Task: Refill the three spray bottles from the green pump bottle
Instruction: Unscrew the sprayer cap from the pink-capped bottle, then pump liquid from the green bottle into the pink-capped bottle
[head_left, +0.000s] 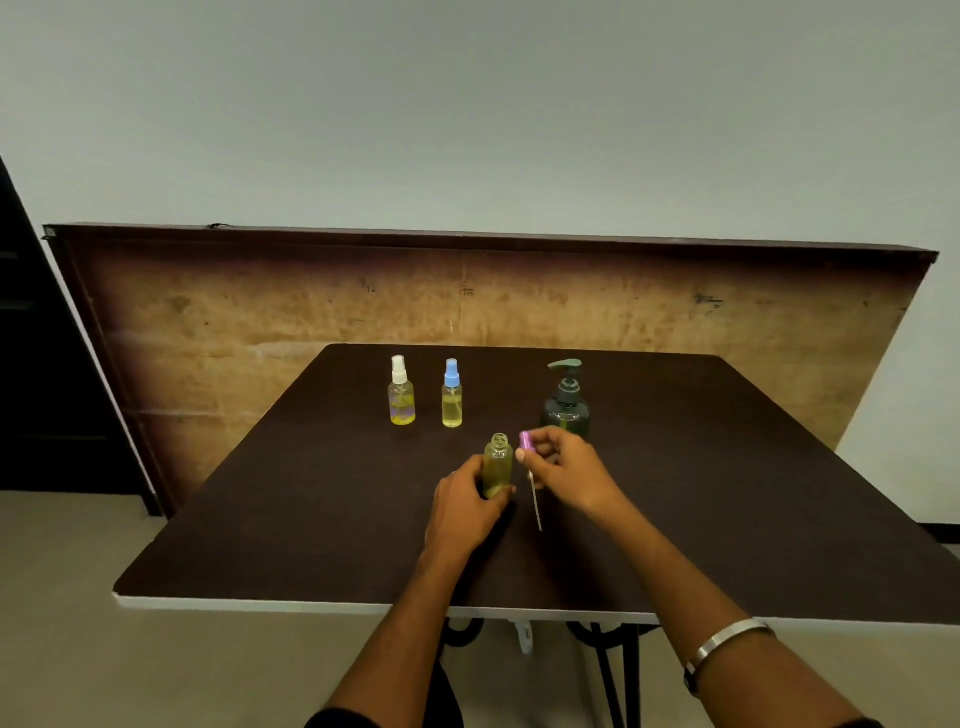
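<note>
Head view: left hand (470, 499) gripping open spray bottle (497, 465), base hidden; right hand (563, 470) pinching purple sprayer cap (526, 441), partly hiding green pump bottle (566, 402). Dark tabletop (727, 493), 2 capped bottles behind; plywood board, pale wall.

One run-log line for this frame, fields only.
left hand: holds open bottle on table | right hand: pinches pink sprayer, tube hanging | white-cap bottle, blue-cap bottle: capped | green pump bottle: untouched

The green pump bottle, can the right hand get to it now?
Probably not yet. The green pump bottle stands just behind the right hand with nothing between, but its fingers are busy pinching the purple spray top.
</note>
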